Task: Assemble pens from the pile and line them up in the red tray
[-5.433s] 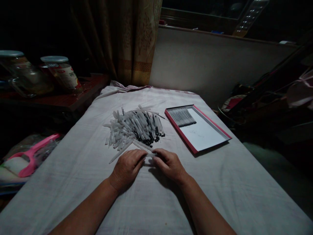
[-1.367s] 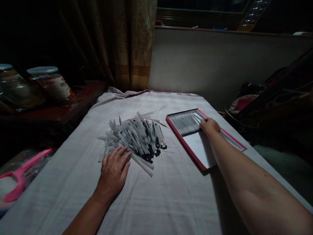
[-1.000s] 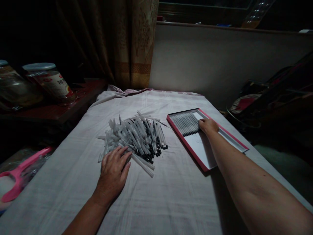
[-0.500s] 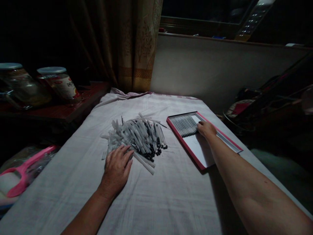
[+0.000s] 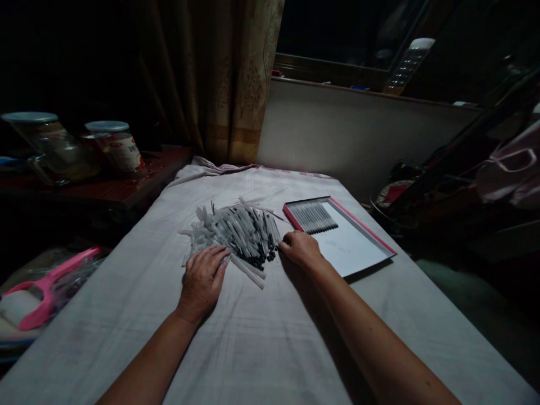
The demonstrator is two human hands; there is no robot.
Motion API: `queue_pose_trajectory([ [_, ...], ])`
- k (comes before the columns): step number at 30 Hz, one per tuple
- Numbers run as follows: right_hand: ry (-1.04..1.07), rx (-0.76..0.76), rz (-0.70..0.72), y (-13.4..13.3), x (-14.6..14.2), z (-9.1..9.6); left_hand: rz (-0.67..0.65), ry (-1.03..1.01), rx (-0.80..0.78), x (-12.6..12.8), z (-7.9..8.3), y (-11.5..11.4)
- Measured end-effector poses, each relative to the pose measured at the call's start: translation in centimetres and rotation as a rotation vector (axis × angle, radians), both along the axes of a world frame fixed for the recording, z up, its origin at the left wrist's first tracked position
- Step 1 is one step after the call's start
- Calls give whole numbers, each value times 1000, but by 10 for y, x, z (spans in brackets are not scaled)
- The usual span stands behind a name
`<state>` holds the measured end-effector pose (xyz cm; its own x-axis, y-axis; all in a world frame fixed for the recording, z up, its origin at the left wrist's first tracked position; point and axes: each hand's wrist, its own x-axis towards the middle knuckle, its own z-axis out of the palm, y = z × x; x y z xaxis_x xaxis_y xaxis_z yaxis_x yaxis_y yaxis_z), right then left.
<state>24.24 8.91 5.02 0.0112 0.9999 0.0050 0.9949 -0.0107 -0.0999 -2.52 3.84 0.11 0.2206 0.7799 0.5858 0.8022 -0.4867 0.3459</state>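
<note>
While left hand [image 5: 203,278] stays, right hand [image 5: 301,248] moved from box [image 5: 356,247] to pen pile [image 5: 238,228].

This looks like a home: a patterned curtain [image 5: 236,84] hangs by the window [image 5: 333,34], a pale cloth [image 5: 261,349] is spread out, and jars [image 5: 121,151] sit on a red-brown table [image 5: 145,183].

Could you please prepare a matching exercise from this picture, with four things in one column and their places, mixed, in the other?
Things
1. left hand
2. right hand
3. row of pen tubes
4. curtain

Places
A. inside the shallow box
B. at the side of the loose pile that faces the box
C. hanging beyond the far end of the cloth
D. on the near edge of the pile

Right pairs: 1-D, 2-B, 3-A, 4-C
</note>
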Motion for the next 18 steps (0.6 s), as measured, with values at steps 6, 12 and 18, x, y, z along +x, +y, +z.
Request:
queue_pose_trajectory([
  [6, -30, 9, -116, 4, -12, -10, -29, -25, 78, -1, -1, 2],
  [12, 27, 49, -252, -10, -3, -8, -41, -13, 128, -2, -3, 2],
  [18, 594, 377, -148, -58, 1, -20, -114, 71, 231, 8, 10, -11],
])
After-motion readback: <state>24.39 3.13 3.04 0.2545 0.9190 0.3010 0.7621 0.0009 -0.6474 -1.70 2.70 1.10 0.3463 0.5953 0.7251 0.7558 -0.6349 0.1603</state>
